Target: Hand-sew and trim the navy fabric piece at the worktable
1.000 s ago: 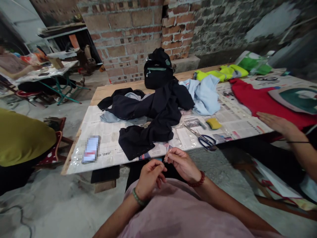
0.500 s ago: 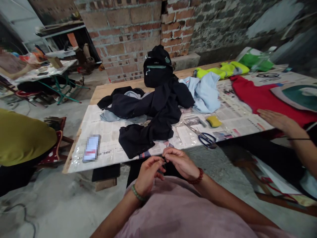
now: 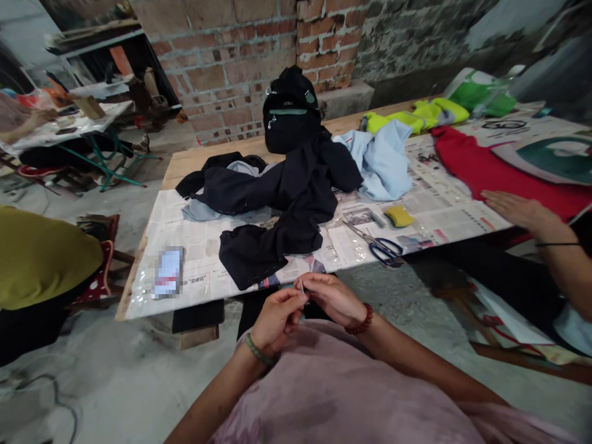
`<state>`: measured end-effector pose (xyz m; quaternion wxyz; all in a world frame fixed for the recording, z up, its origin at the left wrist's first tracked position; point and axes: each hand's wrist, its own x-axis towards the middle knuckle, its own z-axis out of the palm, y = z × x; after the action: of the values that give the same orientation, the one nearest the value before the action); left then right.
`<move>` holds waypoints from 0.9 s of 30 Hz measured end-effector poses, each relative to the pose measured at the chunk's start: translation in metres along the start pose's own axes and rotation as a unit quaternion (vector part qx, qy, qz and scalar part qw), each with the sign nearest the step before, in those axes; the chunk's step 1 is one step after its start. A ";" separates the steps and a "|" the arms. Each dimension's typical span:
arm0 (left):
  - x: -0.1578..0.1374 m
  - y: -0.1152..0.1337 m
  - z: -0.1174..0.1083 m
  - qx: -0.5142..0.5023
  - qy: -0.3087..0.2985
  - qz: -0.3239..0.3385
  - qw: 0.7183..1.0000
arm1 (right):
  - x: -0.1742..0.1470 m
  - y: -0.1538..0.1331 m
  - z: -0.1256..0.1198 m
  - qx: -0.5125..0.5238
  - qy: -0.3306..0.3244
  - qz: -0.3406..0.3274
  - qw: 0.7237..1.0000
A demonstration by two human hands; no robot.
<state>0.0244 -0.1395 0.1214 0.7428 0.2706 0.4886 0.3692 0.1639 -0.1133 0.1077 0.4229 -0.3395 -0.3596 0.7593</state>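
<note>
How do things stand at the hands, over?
Left hand and right hand together, fingertips at a thin pale item; which grips it, unclear. Dark cloth on table, untouched. Scissors on table, right of cloth.

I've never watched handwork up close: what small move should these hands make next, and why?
Perhaps steady the thin, needle-like item: it pokes up where the left hand and right hand meet, so a slip could drop it.
</note>
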 end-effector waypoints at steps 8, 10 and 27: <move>0.005 -0.001 -0.007 -0.078 0.055 -0.009 0.995 | -0.008 0.018 -0.012 -0.103 0.081 -0.024 0.991; 0.006 -0.002 -0.006 -0.084 0.054 -0.012 0.995 | -0.010 0.021 -0.011 -0.120 0.061 -0.017 0.991; 0.003 -0.003 -0.006 -0.132 0.021 -0.035 0.990 | -0.014 0.019 -0.004 -0.053 0.055 0.026 0.997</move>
<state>0.0205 -0.1382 0.1149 0.7739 0.1454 0.4605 0.4098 0.1654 -0.1319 0.0930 0.4041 -0.4119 -0.3665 0.7299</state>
